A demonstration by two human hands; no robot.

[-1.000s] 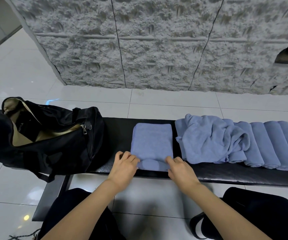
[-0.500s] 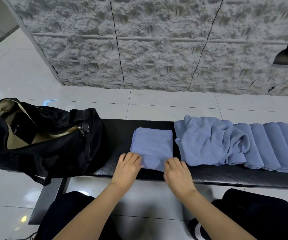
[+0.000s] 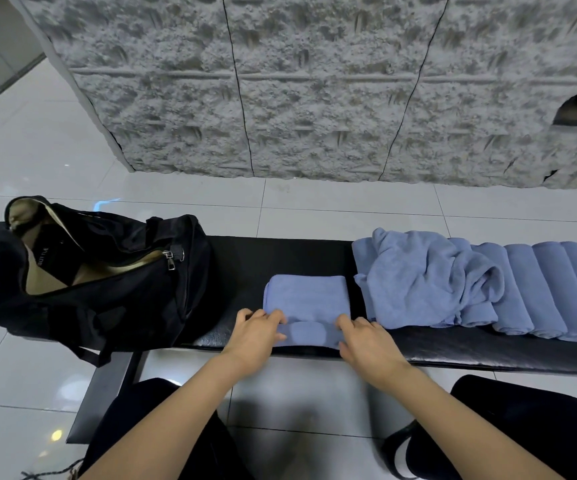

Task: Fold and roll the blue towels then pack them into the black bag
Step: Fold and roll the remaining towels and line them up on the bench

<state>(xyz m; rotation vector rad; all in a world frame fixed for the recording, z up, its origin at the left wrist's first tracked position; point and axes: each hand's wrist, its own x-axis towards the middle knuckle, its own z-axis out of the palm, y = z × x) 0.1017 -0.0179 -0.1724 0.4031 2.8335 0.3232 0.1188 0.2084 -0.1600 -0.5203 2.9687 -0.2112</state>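
Your left hand (image 3: 257, 336) and right hand (image 3: 366, 344) are apart, one at each end of the short roll formed at the near end of the folded blue towel (image 3: 306, 296). The fingers of both curl over the roll and grip it.

The roll sits close to the front edge of the black worktop (image 3: 280, 254). The flat, soft terry part of the towel stretches away from you, and bare padded worktop lies beyond its far edge. To the left, a bare strip of glossy worktop separates the towel from the black bag (image 3: 107, 299).

The bag is limp fabric, slumped over the worktop's left end. Its zip is open, showing a tan lining, and a strap hangs past the front edge.

To the right, only a narrow dark gap parts the folded towel from the loose blue towel (image 3: 415, 278). That towel is crumpled and drapes onto a row of rolled blue towels (image 3: 543, 289), which lie side by side, touching. Pale shiny floor (image 3: 315, 209) tiles run to a rough stone wall (image 3: 315, 98).
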